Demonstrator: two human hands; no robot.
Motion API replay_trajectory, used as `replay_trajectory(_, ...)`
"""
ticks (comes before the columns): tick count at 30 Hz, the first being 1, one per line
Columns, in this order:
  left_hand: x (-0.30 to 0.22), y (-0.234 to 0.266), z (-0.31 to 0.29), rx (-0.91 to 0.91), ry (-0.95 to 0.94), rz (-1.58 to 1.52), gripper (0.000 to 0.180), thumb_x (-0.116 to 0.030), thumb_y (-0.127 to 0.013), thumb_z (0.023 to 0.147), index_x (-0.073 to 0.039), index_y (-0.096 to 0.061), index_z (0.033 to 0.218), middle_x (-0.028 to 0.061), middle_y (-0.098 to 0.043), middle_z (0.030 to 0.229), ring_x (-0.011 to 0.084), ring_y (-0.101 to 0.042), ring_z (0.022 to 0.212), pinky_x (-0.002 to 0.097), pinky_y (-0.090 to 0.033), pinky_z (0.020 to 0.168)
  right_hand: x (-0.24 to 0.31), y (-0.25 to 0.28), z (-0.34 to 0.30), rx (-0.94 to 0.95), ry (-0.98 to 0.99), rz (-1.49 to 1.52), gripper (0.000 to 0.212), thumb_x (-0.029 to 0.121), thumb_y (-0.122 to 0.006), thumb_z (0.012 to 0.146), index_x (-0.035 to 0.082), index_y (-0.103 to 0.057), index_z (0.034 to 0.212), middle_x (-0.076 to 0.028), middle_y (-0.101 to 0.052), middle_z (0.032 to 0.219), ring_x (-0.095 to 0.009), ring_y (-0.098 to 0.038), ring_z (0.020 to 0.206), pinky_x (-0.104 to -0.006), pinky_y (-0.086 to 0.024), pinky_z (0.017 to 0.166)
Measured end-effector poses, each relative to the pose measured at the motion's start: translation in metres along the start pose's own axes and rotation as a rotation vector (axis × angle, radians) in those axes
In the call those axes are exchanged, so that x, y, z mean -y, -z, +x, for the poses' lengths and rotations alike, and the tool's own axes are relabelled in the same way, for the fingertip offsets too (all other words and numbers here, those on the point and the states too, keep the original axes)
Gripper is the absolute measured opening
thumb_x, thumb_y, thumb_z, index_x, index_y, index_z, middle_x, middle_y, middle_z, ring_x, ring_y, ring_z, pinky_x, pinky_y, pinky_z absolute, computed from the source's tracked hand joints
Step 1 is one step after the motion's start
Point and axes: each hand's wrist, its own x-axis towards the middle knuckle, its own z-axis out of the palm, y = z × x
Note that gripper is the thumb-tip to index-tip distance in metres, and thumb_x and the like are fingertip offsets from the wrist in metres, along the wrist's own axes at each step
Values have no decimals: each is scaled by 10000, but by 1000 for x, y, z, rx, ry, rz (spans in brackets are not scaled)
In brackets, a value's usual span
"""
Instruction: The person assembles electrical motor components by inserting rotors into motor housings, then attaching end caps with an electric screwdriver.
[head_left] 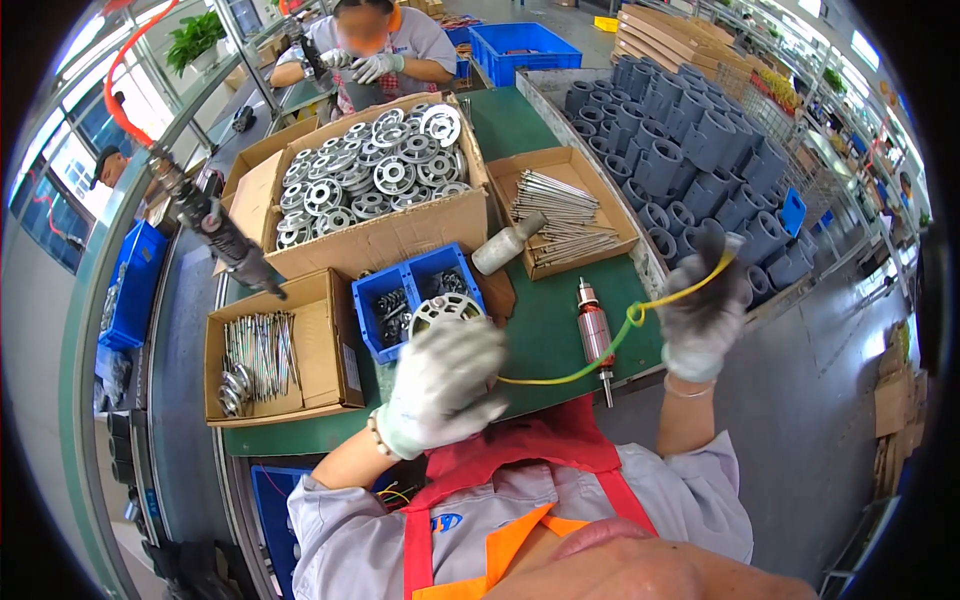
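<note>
My left hand (448, 385), in a white glove, is closed at the table's front edge on a round slotted metal cover (447, 307), whose rim shows above the fingers. A yellow-green wire (580, 372) runs from beside this hand, with a loop in it, across to my right hand (705, 305). My gloved right hand is raised at the right table edge and smeared by motion; the wire passes over its fingers and seems gripped there. Between the hands a copper-coloured motor armature (595, 335) with a steel shaft lies on the green table (505, 125).
Ahead stand a carton (375, 240) of metal covers, a blue bin (385, 352) of small parts, and boxes of long screws (340, 385) (612, 250). A whitish cylinder (498, 250) lies between them. A power driver (225, 235) hangs left. Grey housings (660, 165) fill the right. A co-worker (400, 60) sits opposite.
</note>
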Motion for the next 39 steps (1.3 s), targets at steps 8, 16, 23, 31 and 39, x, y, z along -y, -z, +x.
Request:
replay_trajectory(8,54,-50,-78,-167,852,-990,1110,-184,-937,562,-21,-301,1457,121,-500,1371,211,-498,1255,381,-397,1083,-151,41,-83,580,-606,-837,871,433,-705,860,-10,-280,1477,-158,-419,1445,-261,-400,1345,-376,-326,1115)
replay_trajectory(16,71,-42,-63,-86,823,-883,1007,-224,-935,540,-20,-401,1368,110,-593,1246,191,-573,1133,344,-459,1010,-161,41,-63,669,-587,-1076,992,614,-694,796,-61,-339,1430,-226,-506,1354,-285,-492,1267,-378,-388,1060)
replay_trajectory(23,29,-12,-75,-35,719,-1035,1061,-301,-909,593,-110,-333,1462,66,-456,1440,226,-415,1331,386,-272,1156,-124,-51,-48,1012,-181,-1262,790,528,-675,850,-78,-484,1319,-206,-571,1290,-298,-557,1205,-381,-420,1032)
replay_trajectory(31,15,-3,-89,-712,-6,-1571,670,-443,-673,874,-168,-413,1427,72,-475,1423,283,-439,1316,474,-297,1146,-99,-53,-78,864,-1223,-749,434,327,-421,1029,11,-497,1317,-100,-673,924,-162,-667,823,-300,-550,717)
replay_trajectory(39,-30,7,-146,-1025,508,-1259,1060,-534,-844,639,-137,-327,1477,121,-408,1466,311,-399,1343,504,-292,1148,-140,-58,-107,1485,-83,-1687,347,324,-629,869,65,-629,1099,-131,-658,744,-274,-665,685,-373,-512,616)
